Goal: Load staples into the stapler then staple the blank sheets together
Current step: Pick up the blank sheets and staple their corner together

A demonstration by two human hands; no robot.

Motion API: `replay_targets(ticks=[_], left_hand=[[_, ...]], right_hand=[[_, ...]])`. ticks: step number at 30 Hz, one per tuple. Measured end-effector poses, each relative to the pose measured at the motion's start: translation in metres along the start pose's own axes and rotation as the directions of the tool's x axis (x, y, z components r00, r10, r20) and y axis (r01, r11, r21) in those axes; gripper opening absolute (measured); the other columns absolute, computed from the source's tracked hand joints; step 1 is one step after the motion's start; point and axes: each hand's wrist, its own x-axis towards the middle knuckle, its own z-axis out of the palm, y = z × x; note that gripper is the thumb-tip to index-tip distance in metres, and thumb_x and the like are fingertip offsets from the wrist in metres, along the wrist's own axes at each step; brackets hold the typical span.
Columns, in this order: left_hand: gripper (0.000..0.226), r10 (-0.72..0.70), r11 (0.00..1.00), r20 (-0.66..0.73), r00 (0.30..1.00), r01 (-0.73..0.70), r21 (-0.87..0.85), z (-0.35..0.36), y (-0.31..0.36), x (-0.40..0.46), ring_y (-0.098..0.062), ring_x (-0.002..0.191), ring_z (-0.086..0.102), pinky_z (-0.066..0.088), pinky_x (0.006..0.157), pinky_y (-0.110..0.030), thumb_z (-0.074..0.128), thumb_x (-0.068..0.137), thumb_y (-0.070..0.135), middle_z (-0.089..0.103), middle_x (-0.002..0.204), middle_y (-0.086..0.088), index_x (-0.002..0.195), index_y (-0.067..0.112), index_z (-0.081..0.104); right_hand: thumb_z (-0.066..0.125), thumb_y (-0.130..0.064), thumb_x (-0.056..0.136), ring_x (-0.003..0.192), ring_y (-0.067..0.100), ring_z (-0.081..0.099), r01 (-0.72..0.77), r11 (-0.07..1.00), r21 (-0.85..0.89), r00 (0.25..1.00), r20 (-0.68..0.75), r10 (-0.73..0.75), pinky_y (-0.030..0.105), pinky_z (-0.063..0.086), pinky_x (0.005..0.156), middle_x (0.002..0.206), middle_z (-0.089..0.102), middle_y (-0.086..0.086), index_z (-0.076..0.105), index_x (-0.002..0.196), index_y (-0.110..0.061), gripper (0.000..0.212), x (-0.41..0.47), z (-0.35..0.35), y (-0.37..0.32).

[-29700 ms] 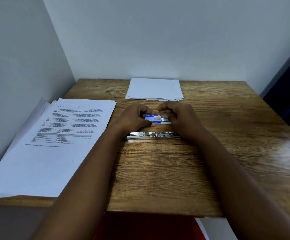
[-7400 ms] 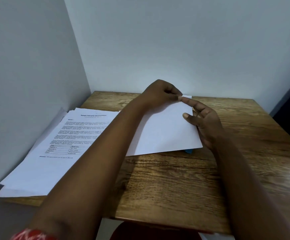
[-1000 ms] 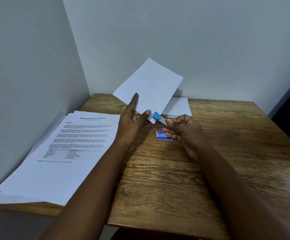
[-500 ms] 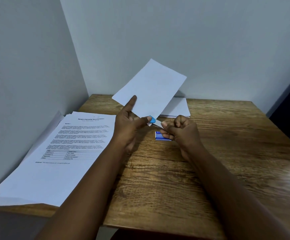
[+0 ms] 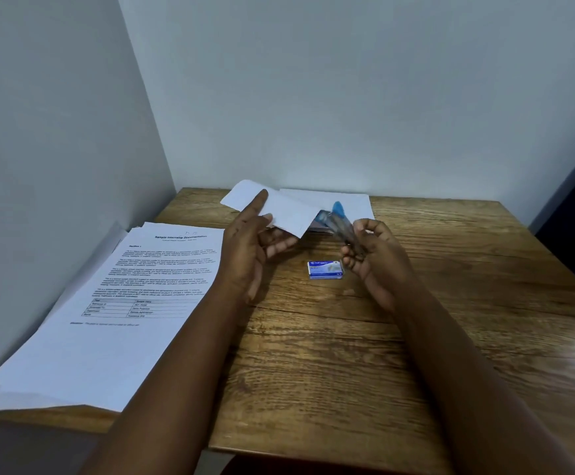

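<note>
My left hand (image 5: 252, 248) holds a set of blank white sheets (image 5: 279, 209) above the table, index finger stretched along their top, thumb and other fingers under the near edge. My right hand (image 5: 370, 258) grips a small metal stapler (image 5: 337, 221) with a blue tip, blurred, just right of the sheets' near corner. A blue staple box (image 5: 325, 270) lies on the table between my hands. The rest of the blank stack (image 5: 344, 204) lies at the back of the table.
A stack of printed documents (image 5: 125, 303) covers the table's left side and overhangs its front edge. The wooden table (image 5: 416, 337) stands in a corner, walls on the left and behind. A dark opening is at the far right.
The held sheets have dropped from upright to nearly flat, low over the back of the table. The stapler has come away from the sheets' corner, to the right.
</note>
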Motion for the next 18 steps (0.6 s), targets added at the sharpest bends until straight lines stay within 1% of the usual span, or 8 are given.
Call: replay_targets(ticks=[2, 5, 8, 10, 11, 13, 16, 18], left_hand=[[0.043, 0.009, 1.000, 0.027, 1.000, -0.009, 0.013, 0.000, 0.001, -0.001, -0.022, 0.079, 0.071, 0.060, 0.068, -0.039, 0.059, 0.091, 0.009, 0.067, 0.084, 0.000, 0.133, 0.006, 0.061], [0.056, 0.022, 0.997, 0.131, 0.991, -0.032, 0.074, -0.001, 0.000, -0.006, -0.012, 0.065, 0.063, 0.059, 0.063, -0.031, 0.044, 0.086, -0.010, 0.067, 0.077, 0.003, 0.137, 0.008, 0.057], [0.058, 0.025, 0.994, 0.206, 0.978, -0.046, 0.098, 0.000, 0.002, -0.012, -0.005, 0.059, 0.064, 0.056, 0.059, -0.022, 0.050, 0.088, -0.017, 0.071, 0.074, 0.007, 0.139, 0.010, 0.054], [0.052, -0.014, 0.996, 0.220, 0.975, -0.007, 0.094, 0.003, 0.000, -0.015, -0.012, 0.084, 0.072, 0.060, 0.067, -0.028, 0.062, 0.086, -0.013, 0.077, 0.095, -0.001, 0.133, 0.011, 0.061], [0.049, -0.027, 0.993, 0.203, 0.979, 0.003, 0.120, 0.005, 0.000, -0.016, -0.020, 0.091, 0.071, 0.060, 0.072, -0.033, 0.066, 0.084, -0.011, 0.076, 0.102, -0.006, 0.127, 0.013, 0.066], [0.040, -0.020, 0.968, 0.143, 0.989, -0.017, 0.252, 0.008, -0.001, -0.019, -0.026, 0.081, 0.063, 0.059, 0.073, -0.034, 0.070, 0.080, -0.007, 0.069, 0.091, -0.013, 0.114, 0.015, 0.073], [0.024, 0.046, 0.938, 0.135, 0.990, -0.090, 0.336, 0.007, -0.002, -0.018, -0.008, 0.059, 0.060, 0.052, 0.056, -0.019, 0.073, 0.083, 0.001, 0.067, 0.066, -0.001, 0.106, 0.010, 0.074], [0.015, 0.048, 0.938, 0.123, 0.991, -0.088, 0.337, 0.005, -0.001, -0.014, -0.007, 0.055, 0.057, 0.050, 0.055, -0.019, 0.073, 0.086, 0.010, 0.066, 0.067, 0.004, 0.101, 0.013, 0.075]], right_hand=[[0.046, -0.027, 0.102, 0.060, 0.008, 0.048, -0.029, 0.996, 0.087, 0.999, -0.016, 0.031, 0.023, 0.042, 0.057, 0.081, 0.064, 0.003, 0.058, 0.112, -0.015, 0.020, 0.003, -0.004, -0.002], [0.063, -0.044, 0.083, 0.057, 0.005, 0.041, -0.012, 0.984, 0.175, 1.000, 0.013, 0.010, 0.019, 0.037, 0.055, 0.079, 0.055, -0.003, 0.058, 0.121, -0.014, 0.049, 0.006, -0.008, -0.006], [0.073, -0.025, 0.072, 0.062, 0.003, 0.043, 0.065, 0.977, 0.205, 0.996, 0.041, -0.075, 0.018, 0.038, 0.055, 0.080, 0.051, -0.008, 0.055, 0.124, -0.019, 0.056, 0.006, -0.011, -0.007], [0.078, -0.003, 0.067, 0.068, 0.006, 0.053, 0.129, 0.978, 0.165, 0.991, 0.024, -0.135, 0.021, 0.047, 0.060, 0.077, 0.048, -0.006, 0.055, 0.120, -0.027, 0.062, 0.006, -0.015, -0.006], [0.077, 0.007, 0.066, 0.071, 0.008, 0.056, 0.155, 0.980, 0.129, 0.988, -0.002, -0.156, 0.026, 0.053, 0.065, 0.075, 0.047, -0.006, 0.057, 0.116, -0.030, 0.066, 0.006, -0.017, -0.005], [0.070, 0.017, 0.073, 0.072, 0.012, 0.053, 0.186, 0.982, -0.010, 0.977, -0.103, -0.186, 0.031, 0.054, 0.073, 0.073, 0.045, -0.004, 0.063, 0.110, -0.030, 0.060, 0.007, -0.021, -0.004], [0.069, 0.002, 0.085, 0.073, 0.011, 0.054, 0.169, 0.948, -0.269, 0.941, -0.243, -0.237, 0.030, 0.048, 0.072, 0.080, 0.059, -0.002, 0.069, 0.111, -0.013, 0.029, 0.010, -0.025, -0.005], [0.073, -0.001, 0.083, 0.087, 0.012, 0.062, 0.159, 0.892, -0.424, 0.929, -0.242, -0.280, 0.030, 0.052, 0.079, 0.095, 0.069, 0.000, 0.068, 0.110, -0.012, 0.029, 0.011, -0.028, -0.002]])
